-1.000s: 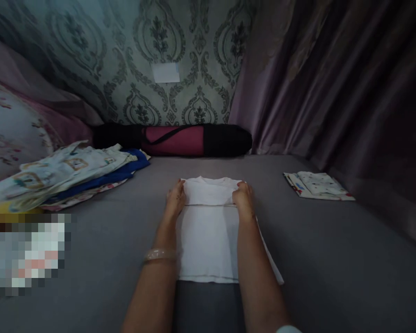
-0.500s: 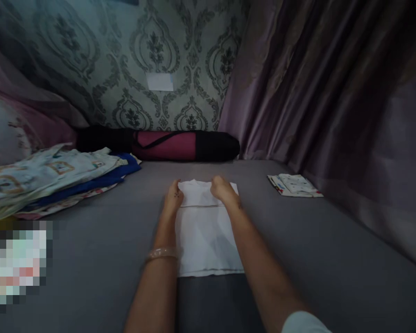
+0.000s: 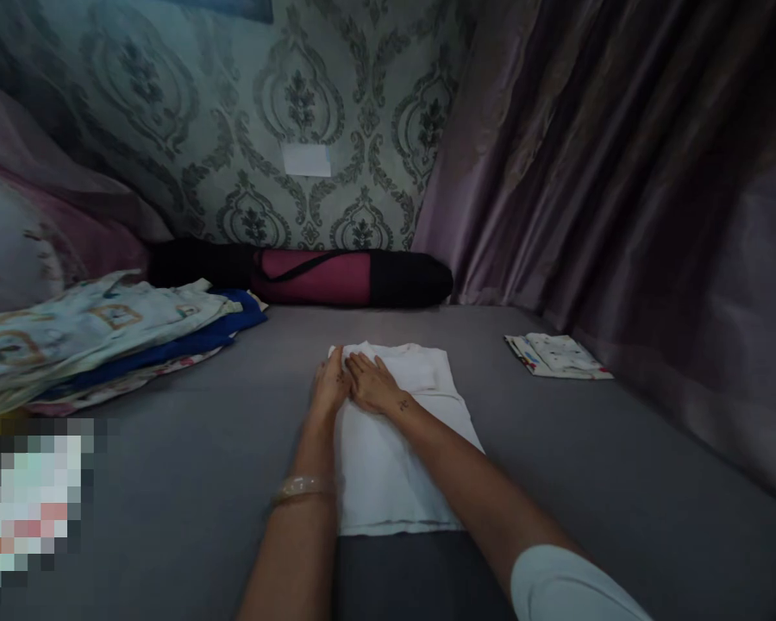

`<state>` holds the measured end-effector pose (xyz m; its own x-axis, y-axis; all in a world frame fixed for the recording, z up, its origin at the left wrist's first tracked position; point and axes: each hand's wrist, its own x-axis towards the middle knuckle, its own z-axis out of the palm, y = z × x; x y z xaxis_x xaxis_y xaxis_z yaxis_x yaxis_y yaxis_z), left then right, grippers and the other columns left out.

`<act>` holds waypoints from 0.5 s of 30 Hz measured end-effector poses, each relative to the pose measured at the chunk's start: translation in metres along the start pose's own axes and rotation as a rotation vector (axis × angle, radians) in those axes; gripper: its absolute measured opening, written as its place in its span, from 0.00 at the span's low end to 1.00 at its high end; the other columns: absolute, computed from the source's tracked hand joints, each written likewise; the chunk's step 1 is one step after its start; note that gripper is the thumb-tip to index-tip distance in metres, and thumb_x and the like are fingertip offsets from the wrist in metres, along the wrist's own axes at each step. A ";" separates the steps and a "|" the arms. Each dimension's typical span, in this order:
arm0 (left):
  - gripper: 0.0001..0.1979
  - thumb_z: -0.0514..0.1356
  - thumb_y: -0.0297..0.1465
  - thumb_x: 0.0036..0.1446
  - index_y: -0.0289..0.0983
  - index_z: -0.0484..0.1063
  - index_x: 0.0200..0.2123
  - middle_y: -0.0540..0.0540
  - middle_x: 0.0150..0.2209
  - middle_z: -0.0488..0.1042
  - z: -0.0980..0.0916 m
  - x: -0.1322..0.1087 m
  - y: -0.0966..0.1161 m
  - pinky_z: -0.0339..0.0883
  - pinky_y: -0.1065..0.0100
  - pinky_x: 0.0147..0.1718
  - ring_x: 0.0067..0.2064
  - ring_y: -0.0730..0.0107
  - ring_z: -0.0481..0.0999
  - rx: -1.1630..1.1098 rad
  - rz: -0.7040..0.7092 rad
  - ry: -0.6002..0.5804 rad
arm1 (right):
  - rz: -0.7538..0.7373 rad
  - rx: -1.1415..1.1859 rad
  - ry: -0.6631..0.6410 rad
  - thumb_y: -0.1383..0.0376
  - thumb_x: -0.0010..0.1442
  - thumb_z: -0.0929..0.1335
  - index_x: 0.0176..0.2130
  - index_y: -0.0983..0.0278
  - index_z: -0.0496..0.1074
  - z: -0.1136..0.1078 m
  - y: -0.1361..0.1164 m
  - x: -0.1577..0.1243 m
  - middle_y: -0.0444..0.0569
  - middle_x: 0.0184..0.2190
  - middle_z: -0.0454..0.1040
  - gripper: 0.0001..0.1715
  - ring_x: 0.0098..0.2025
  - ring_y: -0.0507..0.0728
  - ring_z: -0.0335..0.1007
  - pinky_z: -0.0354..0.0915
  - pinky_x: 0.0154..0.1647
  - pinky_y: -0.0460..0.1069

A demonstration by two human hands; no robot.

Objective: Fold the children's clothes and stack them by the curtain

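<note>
A folded white cloth garment (image 3: 394, 483) lies flat on the grey sheet, its upper part doubled over so that a fold edge crosses it. My right hand (image 3: 372, 382) rests palm down on the upper left of the garment, fingers stretched out. Close beside it, my left hand (image 3: 331, 384) lies along the garment's left edge with its fingers extended. The fingertips of both hands are almost together. Part of the garment's right side is hidden under my right forearm.
Unfolded clothes (image 3: 116, 328) are heaped at the left. A small folded patterned cloth stack (image 3: 560, 355) lies at the right, near the purple curtain (image 3: 510, 172). A long black and maroon bag (image 3: 323, 278) lies along the wall. The lower left corner is pixelated.
My right hand has moved left across the garment, from a closed grip near its top right to lying flat beside my left hand. The left hand has hardly shifted.
</note>
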<state>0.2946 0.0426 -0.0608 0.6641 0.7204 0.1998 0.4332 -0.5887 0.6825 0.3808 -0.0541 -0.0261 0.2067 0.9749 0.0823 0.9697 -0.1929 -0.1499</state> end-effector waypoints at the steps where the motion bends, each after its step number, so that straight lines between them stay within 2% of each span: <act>1: 0.34 0.50 0.20 0.53 0.34 0.52 0.65 0.37 0.62 0.64 0.001 0.000 -0.001 0.55 0.57 0.61 0.61 0.61 0.65 0.016 0.008 -0.005 | 0.009 0.022 -0.005 0.60 0.68 0.50 0.66 0.70 0.52 0.002 0.000 -0.001 0.54 0.68 0.50 0.32 0.69 0.58 0.41 0.38 0.68 0.58; 6: 0.26 0.48 0.24 0.60 0.32 0.58 0.62 0.36 0.61 0.65 0.001 -0.002 0.002 0.46 0.52 0.63 0.63 0.60 0.63 0.091 0.000 0.027 | 0.039 0.092 -0.032 0.59 0.68 0.48 0.67 0.71 0.50 0.004 0.002 -0.004 0.53 0.69 0.48 0.34 0.70 0.57 0.38 0.36 0.69 0.57; 9: 0.22 0.44 0.30 0.66 0.33 0.61 0.60 0.35 0.60 0.66 0.000 -0.005 0.010 0.46 0.50 0.63 0.62 0.59 0.63 0.156 0.010 0.051 | 0.062 0.109 -0.029 0.58 0.68 0.48 0.67 0.73 0.49 0.003 0.008 -0.010 0.53 0.69 0.47 0.35 0.70 0.57 0.37 0.34 0.69 0.56; 12: 0.20 0.46 0.35 0.67 0.38 0.65 0.57 0.37 0.61 0.65 -0.001 -0.008 0.016 0.45 0.48 0.63 0.63 0.59 0.62 0.253 0.018 0.049 | 0.101 0.095 -0.018 0.56 0.68 0.49 0.67 0.73 0.49 0.001 0.016 -0.021 0.55 0.69 0.46 0.36 0.70 0.58 0.36 0.34 0.69 0.57; 15: 0.20 0.46 0.38 0.66 0.38 0.67 0.55 0.37 0.62 0.64 0.000 -0.011 0.019 0.46 0.46 0.62 0.63 0.57 0.61 0.359 0.038 0.036 | 0.127 0.064 -0.018 0.54 0.68 0.50 0.67 0.74 0.49 -0.002 0.023 -0.035 0.57 0.69 0.45 0.37 0.70 0.59 0.36 0.34 0.69 0.58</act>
<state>0.2956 0.0237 -0.0498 0.6650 0.7041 0.2489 0.5990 -0.7019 0.3853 0.3962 -0.0924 -0.0308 0.3239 0.9452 0.0411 0.9257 -0.3077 -0.2203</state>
